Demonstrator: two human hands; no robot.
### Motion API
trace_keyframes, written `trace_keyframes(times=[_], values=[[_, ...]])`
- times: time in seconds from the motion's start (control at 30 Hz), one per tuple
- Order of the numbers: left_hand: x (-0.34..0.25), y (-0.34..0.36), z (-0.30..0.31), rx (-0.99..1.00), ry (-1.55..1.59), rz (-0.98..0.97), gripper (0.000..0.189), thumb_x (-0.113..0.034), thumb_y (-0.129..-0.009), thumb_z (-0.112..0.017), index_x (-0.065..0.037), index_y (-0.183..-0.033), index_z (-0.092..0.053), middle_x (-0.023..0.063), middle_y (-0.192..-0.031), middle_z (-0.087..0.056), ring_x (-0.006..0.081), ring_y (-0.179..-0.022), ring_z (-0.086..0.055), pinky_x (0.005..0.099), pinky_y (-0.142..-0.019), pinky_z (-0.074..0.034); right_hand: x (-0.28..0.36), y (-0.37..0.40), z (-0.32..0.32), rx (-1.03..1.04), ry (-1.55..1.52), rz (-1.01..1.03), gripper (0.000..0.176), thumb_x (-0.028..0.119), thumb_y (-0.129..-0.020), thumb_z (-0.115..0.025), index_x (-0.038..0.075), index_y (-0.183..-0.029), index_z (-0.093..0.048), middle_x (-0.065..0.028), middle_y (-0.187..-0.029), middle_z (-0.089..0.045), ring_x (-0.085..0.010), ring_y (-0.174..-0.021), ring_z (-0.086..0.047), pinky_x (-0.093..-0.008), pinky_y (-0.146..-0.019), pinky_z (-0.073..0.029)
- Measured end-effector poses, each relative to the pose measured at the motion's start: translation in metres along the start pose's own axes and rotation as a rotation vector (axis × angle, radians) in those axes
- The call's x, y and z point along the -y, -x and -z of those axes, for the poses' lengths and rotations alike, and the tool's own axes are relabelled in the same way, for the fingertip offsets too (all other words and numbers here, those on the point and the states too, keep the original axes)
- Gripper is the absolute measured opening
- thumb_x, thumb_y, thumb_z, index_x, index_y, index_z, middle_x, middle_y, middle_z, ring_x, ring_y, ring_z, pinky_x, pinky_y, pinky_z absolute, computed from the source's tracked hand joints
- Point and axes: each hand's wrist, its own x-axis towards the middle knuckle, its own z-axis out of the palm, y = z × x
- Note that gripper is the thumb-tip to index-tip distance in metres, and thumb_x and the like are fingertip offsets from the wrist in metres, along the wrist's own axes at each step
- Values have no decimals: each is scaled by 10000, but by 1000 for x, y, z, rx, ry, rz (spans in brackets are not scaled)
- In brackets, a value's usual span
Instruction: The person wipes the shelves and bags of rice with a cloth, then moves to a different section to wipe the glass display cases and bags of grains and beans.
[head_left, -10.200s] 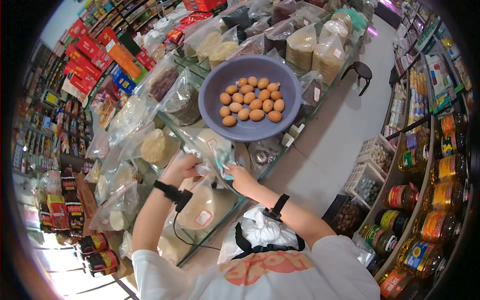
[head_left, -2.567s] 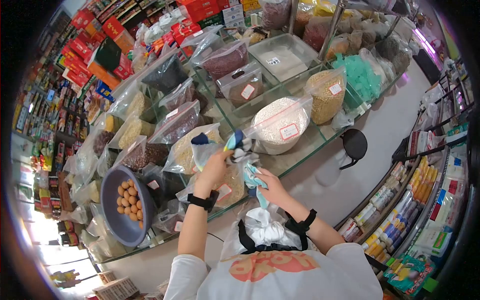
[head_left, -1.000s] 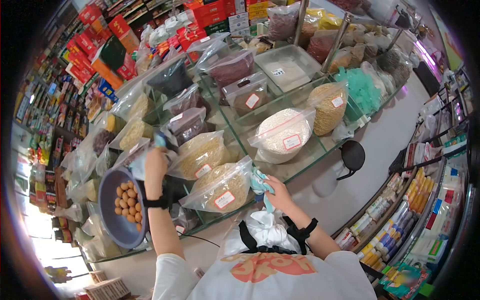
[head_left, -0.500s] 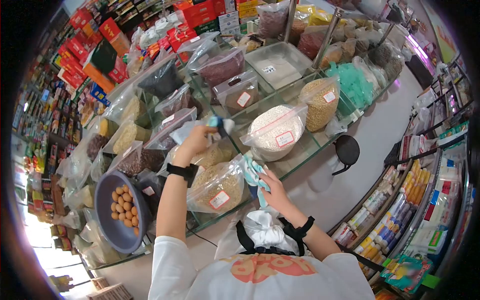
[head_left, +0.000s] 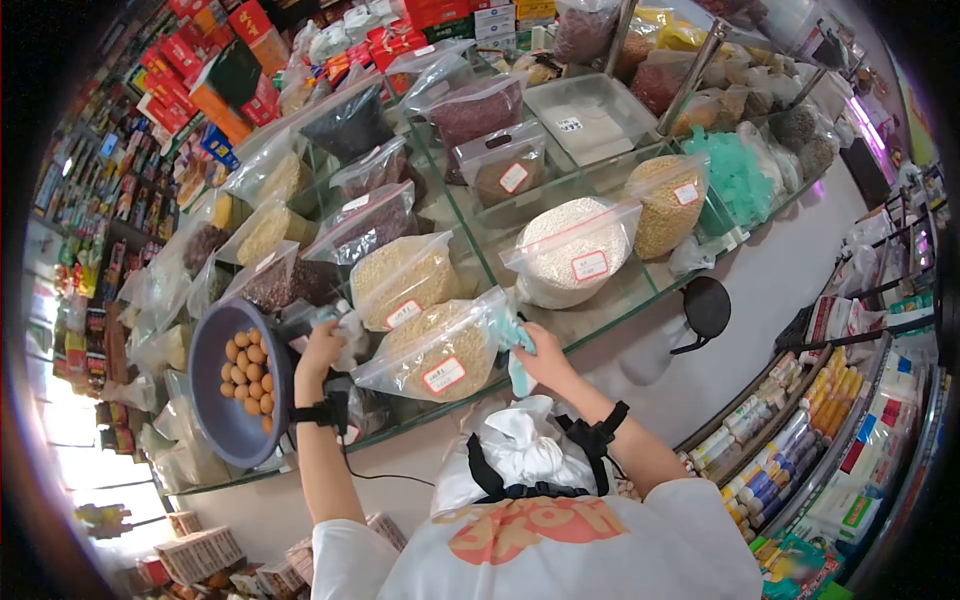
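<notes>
My right hand (head_left: 543, 357) grips a light blue cloth (head_left: 514, 335) at the right side of a clear bag of pale beans (head_left: 440, 355). At the lower left, my left hand (head_left: 321, 348) is closed on a whitish, crumpled item (head_left: 352, 335), between that bag and the purple basin (head_left: 208, 395). Brown eggs (head_left: 247, 372) lie in the basin. Behind the front bag sits another bag of pale beans (head_left: 405, 275). A bag of white grain (head_left: 574, 250) stands to the right of them on the glass-divided counter (head_left: 470, 240).
More filled bags (head_left: 372, 220) stand behind and to the left. A clear tray (head_left: 588, 120) and green plastic bags (head_left: 730, 172) are farther back. A round black stool (head_left: 706, 307) stands right of the counter. Shelves of packaged goods (head_left: 800, 440) line the right.
My left hand has moved down and left from above the bags to beside the basin, with the whitish item. My right hand stays near the front bag. The view has shifted slightly.
</notes>
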Motion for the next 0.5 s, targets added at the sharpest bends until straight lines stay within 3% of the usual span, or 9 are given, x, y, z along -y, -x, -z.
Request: trace_keyframes(times=[0.03,0.1,0.17,0.23,0.27,0.3,0.33,0.47,0.5], values=[[3,10,-6,53,87,-81,455,12,-712,-554,51,-1165,-573,52,-893,-601,119,-739,-537,251,-599,-403,2,-2,-3,9,-6,2,225,44,-763,-590,-33,-972,-562,-205,-948,-561,-412,-902,-546,-419,-764,-445],[34,12,-23,147,358,-113,449,11,-718,-554,50,-1165,-575,32,-897,-594,90,-746,-520,236,-610,-391,6,-9,-6,-44,-14,24,214,54,-772,-589,-24,-969,-558,-198,-934,-551,-420,-891,-537,-427,-759,-441],[11,52,-30,172,403,12,440,26,-729,-543,67,-1166,-565,50,-951,-614,113,-811,-542,238,-694,-423,1,-7,-13,38,-24,-26,216,52,-767,-582,-16,-972,-562,-195,-923,-545,-421,-900,-530,-428,-763,-443],[30,63,-62,8,576,-28,491,73,-741,-471,70,-1230,-512,97,-1092,-605,174,-953,-580,276,-817,-456,-9,-4,-17,61,46,2,295,48,-741,-610,-28,-1025,-578,-179,-924,-601,-308,-833,-598,-351,-743,-461],[37,67,-76,10,849,3,510,72,-762,-431,54,-1269,-473,122,-1156,-577,207,-1018,-570,306,-875,-452,-7,-4,-12,66,44,3,295,48,-741,-610,-28,-1025,-578,-179,-924,-601,-308,-833,-598,-351,-743,-461],[45,70,-89,12,1123,33,530,72,-782,-391,39,-1309,-434,146,-1221,-548,240,-1084,-561,336,-932,-447,0,-5,-2,201,12,-160,273,59,-746,-595,-13,-1009,-591,-190,-927,-609,-350,-861,-592,-374,-749,-463],[57,70,-103,10,1124,33,530,72,-782,-391,39,-1309,-434,146,-1221,-548,240,-1084,-561,336,-932,-447,3,-7,5,334,-18,-324,254,71,-751,-580,3,-994,-605,-201,-930,-616,-392,-888,-587,-397,-755,-465],[54,69,-125,-159,1461,146,513,26,-848,-303,8,-1357,-360,175,-1321,-464,292,-1203,-476,421,-1035,-374,-1,-15,8,321,-95,-343,299,86,-751,-591,19,-1040,-617,-198,-943,-643,-338,-880,-626,-377,-765,-471],[46,66,-124,-236,1510,202,491,0,-869,-294,2,-1356,-360,169,-1332,-455,294,-1219,-457,432,-1046,-359,-3,-24,3,202,-97,-285,312,90,-752,-598,14,-1054,-614,-193,-951,-647,-308,-882,-630,-372,-768,-471]])
